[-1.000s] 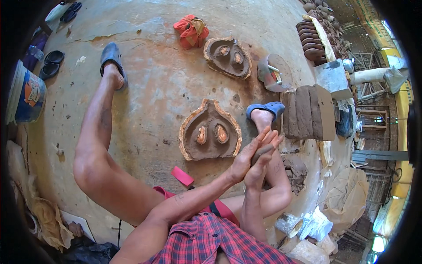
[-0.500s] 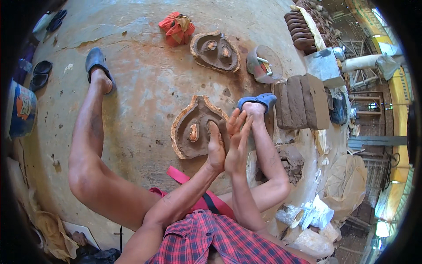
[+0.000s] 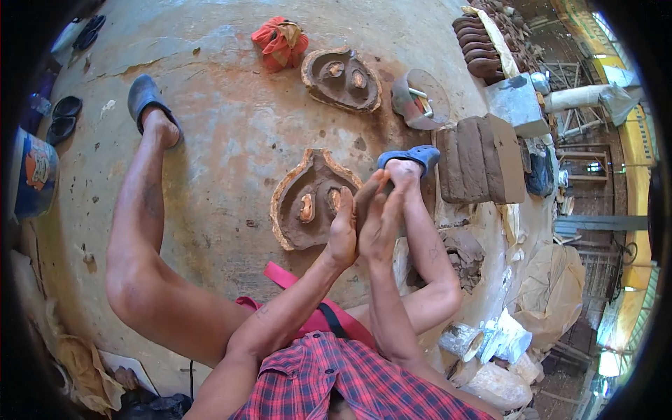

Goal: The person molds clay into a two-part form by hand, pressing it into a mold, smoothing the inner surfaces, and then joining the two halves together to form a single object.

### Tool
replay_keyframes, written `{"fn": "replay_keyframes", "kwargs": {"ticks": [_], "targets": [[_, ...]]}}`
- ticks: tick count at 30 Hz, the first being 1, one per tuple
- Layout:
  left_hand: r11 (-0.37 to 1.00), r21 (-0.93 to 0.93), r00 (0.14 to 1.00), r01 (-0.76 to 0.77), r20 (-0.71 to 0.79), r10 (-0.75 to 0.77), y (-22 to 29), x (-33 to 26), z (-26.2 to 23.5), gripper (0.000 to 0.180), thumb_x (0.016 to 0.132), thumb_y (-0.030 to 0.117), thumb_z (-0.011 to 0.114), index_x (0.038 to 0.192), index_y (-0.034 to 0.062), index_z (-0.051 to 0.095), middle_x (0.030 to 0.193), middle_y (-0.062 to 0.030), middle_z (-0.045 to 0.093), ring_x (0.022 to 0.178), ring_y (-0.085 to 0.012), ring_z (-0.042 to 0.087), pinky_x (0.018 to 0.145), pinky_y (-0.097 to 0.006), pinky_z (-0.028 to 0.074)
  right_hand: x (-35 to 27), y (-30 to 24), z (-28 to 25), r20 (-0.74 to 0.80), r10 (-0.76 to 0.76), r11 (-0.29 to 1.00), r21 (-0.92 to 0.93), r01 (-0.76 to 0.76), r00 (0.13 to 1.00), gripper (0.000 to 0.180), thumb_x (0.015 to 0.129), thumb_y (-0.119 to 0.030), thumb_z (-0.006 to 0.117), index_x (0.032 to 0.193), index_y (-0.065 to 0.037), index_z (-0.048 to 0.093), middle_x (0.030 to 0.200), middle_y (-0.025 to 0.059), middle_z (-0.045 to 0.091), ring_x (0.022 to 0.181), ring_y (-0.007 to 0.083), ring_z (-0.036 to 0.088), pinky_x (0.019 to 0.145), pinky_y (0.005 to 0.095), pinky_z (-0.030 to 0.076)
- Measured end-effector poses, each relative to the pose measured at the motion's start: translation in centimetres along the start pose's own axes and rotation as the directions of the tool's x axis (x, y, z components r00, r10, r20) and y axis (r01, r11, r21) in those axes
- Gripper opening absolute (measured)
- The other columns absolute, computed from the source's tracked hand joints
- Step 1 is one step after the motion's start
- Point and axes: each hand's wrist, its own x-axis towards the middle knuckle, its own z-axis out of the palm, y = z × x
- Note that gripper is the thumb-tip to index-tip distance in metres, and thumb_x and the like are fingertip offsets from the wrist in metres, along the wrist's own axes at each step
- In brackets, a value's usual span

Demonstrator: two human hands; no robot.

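Note:
My left hand point(image 3: 343, 234) and my right hand point(image 3: 380, 227) are pressed palm to palm with the fingers stretched out. A strip of grey-brown clay point(image 3: 361, 212) shows between the palms, mostly hidden by them. Just left of the hands, a mould point(image 3: 280, 203) with a rough tan rim lies on the floor, lined with brown clay. Two raised tan lumps stand inside it, the right one partly behind my left thumb. Farther off lies a second clay-lined mould point(image 3: 309, 77) of similar shape, also with two raised lumps.
A red cloth bundle point(image 3: 280, 45) and a clear tub point(image 3: 408, 105) holding tools flank the far mould. Stacked clay slabs point(image 3: 472, 161) stand right of my blue shoe, with loose clay point(image 3: 462, 259) nearer. My legs spread either side; a blue bucket point(image 3: 36, 175) is at the left.
The hands have slid against each other, the left fingers now reaching up beside the right ones. My left thumb has shifted, uncovering more of the near mould's right lump.

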Motion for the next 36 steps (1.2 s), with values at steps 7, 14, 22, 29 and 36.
{"fn": "replay_keyframes", "kwargs": {"ticks": [7, 14, 22, 29, 36], "targets": [[0.923, -0.126, 0.931, 0.364, 0.015, -0.365, 0.2, 0.0, -3.3, 0.092, 0.103, 0.077, 0.029, 0.164, 0.008, 0.033, 0.161, -0.0122, 0.047, 0.146, -0.0261, 0.048, 0.124, -0.045, 0.037, 1.9, -2.4, -6.0, 0.391, -0.454, 0.854, -0.065, 0.516, 0.801, 0.055, 0.092, -0.01, 0.065, 0.147, -0.006, 0.06, 0.158, 0.014, 0.053, 0.156, 0.0416, 0.031, 0.128, 0.0609, 0.015], [0.648, -0.451, 0.787, 0.613, 0.423, -0.45, 3.0, -0.6, -7.2, 0.126, 0.082, 0.101, 0.026, 0.158, 0.0012, 0.041, 0.142, -0.0153, 0.06, 0.127, -0.0244, 0.064, 0.105, -0.044, 0.055, 2.3, -2.3, -5.9, 0.676, -0.634, 0.573, 0.085, 0.815, 0.375, 0.037, 0.079, -0.023, 0.078, 0.116, -0.019, 0.077, 0.132, -0.0003, 0.067, 0.14, 0.0286, 0.054, 0.124, 0.0664, 0.025], [0.82, 0.504, 0.851, 0.271, -0.524, 0.041, 9.0, 0.6, -9.8, 0.062, 0.107, 0.048, 0.054, 0.153, 0.0061, 0.05, 0.142, -0.0147, 0.063, 0.123, -0.0209, 0.065, 0.098, -0.038, 0.055, 3.5, 1.2, -0.6, 0.584, -0.121, 0.934, 0.341, -0.107, 0.803, 0.027, 0.095, 0.003, 0.066, 0.122, 0.0, 0.069, 0.109, 0.0122, 0.073, 0.1, 0.0228, 0.071, 0.093, 0.0339, 0.056], [0.452, 0.853, 0.719, 0.26, -0.483, 0.499, 12.6, -1.5, -15.7, 0.038, 0.105, 0.015, 0.059, 0.141, 0.006, 0.065, 0.131, -0.0147, 0.071, 0.117, -0.0221, 0.068, 0.1, -0.035, 0.055, 4.2, 4.3, 5.8, 0.719, -0.122, 0.916, 0.346, -0.2, 0.684, 0.045, 0.103, -0.006, 0.056, 0.147, 0.004, 0.056, 0.127, 0.0151, 0.072, 0.115, 0.0209, 0.068, 0.103, 0.034, 0.051], [-0.067, 0.939, 0.866, 0.337, -0.281, 0.414, 9.2, -5.1, -16.0, 0.055, 0.085, 0.014, 0.075, 0.14, 0.0154, 0.068, 0.161, -0.0199, 0.045, 0.151, -0.0416, 0.039, 0.125, -0.049, 0.035, 7.2, 3.7, 9.3, 0.857, -0.238, 0.906, 0.025, 0.422, 0.458, 0.036, 0.092, -0.011, 0.072, 0.128, -0.015, 0.075, 0.112, 0.0143, 0.07, 0.103, 0.0324, 0.068, 0.09, 0.0412, 0.055]]}}
